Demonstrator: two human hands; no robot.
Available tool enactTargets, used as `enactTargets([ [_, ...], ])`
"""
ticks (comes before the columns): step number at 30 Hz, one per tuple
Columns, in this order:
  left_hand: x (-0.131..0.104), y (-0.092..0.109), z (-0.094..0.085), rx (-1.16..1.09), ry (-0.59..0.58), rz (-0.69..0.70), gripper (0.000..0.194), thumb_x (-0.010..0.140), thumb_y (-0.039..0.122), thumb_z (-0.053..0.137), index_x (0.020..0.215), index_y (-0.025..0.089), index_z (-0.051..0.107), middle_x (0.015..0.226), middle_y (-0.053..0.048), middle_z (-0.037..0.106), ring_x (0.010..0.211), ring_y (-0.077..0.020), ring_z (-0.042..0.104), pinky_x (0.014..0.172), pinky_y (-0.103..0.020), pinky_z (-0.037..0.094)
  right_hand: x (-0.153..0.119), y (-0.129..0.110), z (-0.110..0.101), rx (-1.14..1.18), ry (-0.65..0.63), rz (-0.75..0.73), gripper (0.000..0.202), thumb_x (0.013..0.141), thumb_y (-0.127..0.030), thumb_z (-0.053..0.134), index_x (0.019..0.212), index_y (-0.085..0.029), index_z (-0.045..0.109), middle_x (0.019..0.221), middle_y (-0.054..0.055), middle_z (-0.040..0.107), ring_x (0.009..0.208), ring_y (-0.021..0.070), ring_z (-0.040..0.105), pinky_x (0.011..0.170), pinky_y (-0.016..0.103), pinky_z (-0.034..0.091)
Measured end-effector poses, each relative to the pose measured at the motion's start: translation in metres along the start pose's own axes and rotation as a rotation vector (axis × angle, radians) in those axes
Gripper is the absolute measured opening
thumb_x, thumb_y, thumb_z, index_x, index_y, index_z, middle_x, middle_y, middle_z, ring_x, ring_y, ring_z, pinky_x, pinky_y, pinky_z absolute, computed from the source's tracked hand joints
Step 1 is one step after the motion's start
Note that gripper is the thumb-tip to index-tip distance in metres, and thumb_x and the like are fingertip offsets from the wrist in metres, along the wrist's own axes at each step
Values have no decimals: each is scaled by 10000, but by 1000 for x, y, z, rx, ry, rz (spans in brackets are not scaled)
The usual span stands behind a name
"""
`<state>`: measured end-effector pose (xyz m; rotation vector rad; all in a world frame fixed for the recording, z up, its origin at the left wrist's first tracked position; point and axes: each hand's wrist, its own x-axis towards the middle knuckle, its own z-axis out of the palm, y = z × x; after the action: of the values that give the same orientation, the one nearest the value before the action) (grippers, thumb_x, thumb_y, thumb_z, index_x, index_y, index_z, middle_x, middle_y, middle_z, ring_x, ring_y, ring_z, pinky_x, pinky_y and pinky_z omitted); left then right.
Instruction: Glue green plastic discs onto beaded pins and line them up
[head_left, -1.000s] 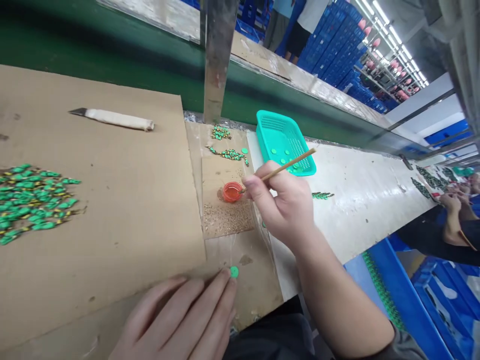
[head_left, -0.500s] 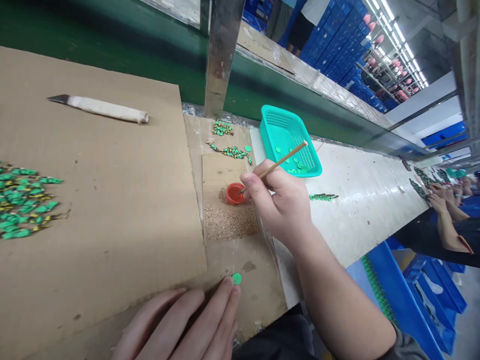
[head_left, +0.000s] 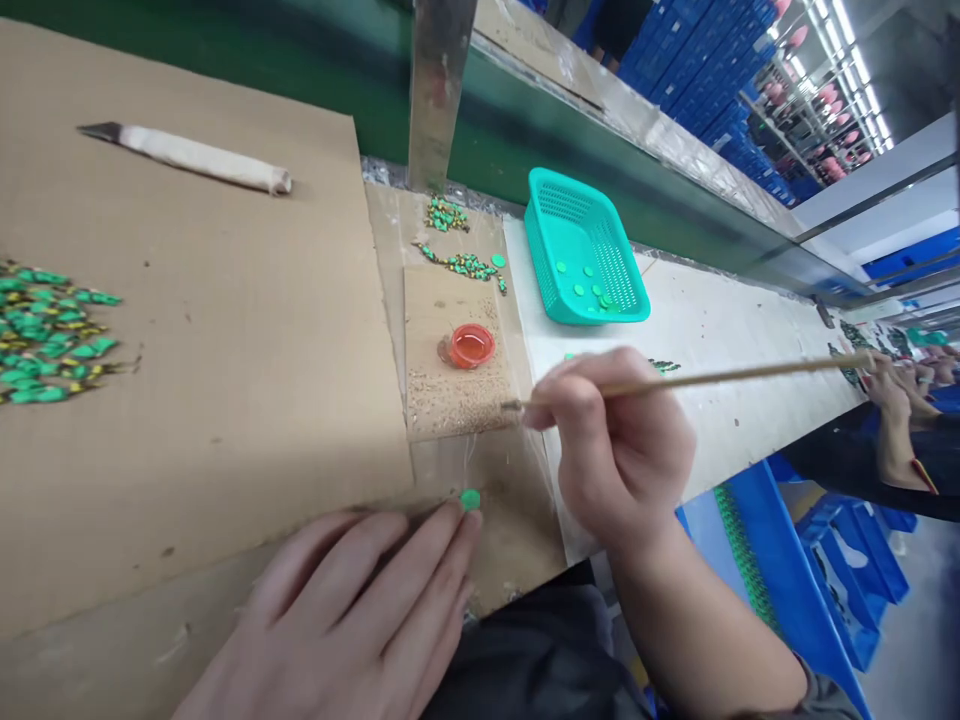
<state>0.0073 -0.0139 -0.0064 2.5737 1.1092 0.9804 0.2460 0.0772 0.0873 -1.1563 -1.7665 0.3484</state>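
Observation:
My right hand [head_left: 630, 450] is closed in a pinch on a thin wooden stick [head_left: 735, 375]. The stick's dark tip [head_left: 512, 406] points left, over the speckled edge of a small board [head_left: 442, 420]. On that board stands a small red cup [head_left: 472, 346] with liquid in it, apart from the stick. My left hand [head_left: 360, 610] rests low on the work surface, its fingertips holding a small green disc [head_left: 470, 499] at its edge. Part of the disc is hidden by the fingers.
Green-and-yellow pieces [head_left: 56, 340] lie on cardboard [head_left: 247, 320] at left, below a white-wrapped blade [head_left: 202, 162]. Similar clusters [head_left: 469, 265] lie behind the cup. A turquoise basket [head_left: 637, 313] holds several green discs. Another person's hands [head_left: 889, 385] are at far right, near blue bins [head_left: 847, 590].
My right hand has drawn the stick out of the red cup, moving right and toward me, and the stick now lies nearly level. My left hand stays at the green disc. The view has shifted slightly.

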Motion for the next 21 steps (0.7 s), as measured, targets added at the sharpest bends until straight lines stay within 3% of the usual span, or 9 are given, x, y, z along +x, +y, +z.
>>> enactTargets([
  [4, -5, 2, -5, 39, -88, -61, 570, 1074, 304, 724, 1634, 415, 723, 1694, -16, 730, 1503, -354, 715, 1324, -576, 559, -49, -3, 1, 114, -35, -7, 220, 1259, -372, 638, 1061, -300, 704, 841, 2, 748, 730, 189, 726, 694, 392, 614],
  [7, -6, 3, -7, -1, -107, -94, 570, 1075, 316, 747, 1631, 436, 714, 1673, -8, 745, 1544, -344, 702, 1344, -576, 559, -65, 1, 7, 108, -31, -52, 202, 1249, -377, 652, 1067, -301, 694, 825, 2, 740, 703, 191, 718, 659, 387, 617],
  [12, -4, 4, -8, -28, -105, -101, 484, 1075, 333, 772, 1553, 411, 765, 1626, -20, 770, 1509, -347, 730, 1307, -591, 598, -64, 3, 13, 99, -51, -153, 195, 1255, -332, 646, 1067, -283, 664, 826, -6, 740, 692, 179, 710, 640, 362, 611],
  [17, -7, 3, 0, -35, -55, -60, 397, 1132, 394, 716, 1518, 347, 798, 1678, -38, 733, 1554, -350, 681, 1388, -597, 505, -59, 1, 16, 68, -8, -241, 257, 1253, -223, 631, 999, -245, 663, 767, -25, 697, 648, 156, 681, 614, 332, 594],
  [21, -8, 3, 2, -35, -41, -55, 433, 1160, 400, 665, 1579, 347, 764, 1713, -22, 708, 1542, -333, 678, 1399, -600, 483, -57, 2, 18, 70, -26, -252, 281, 1240, -211, 659, 960, -231, 652, 750, -15, 690, 648, 149, 661, 613, 323, 573],
])
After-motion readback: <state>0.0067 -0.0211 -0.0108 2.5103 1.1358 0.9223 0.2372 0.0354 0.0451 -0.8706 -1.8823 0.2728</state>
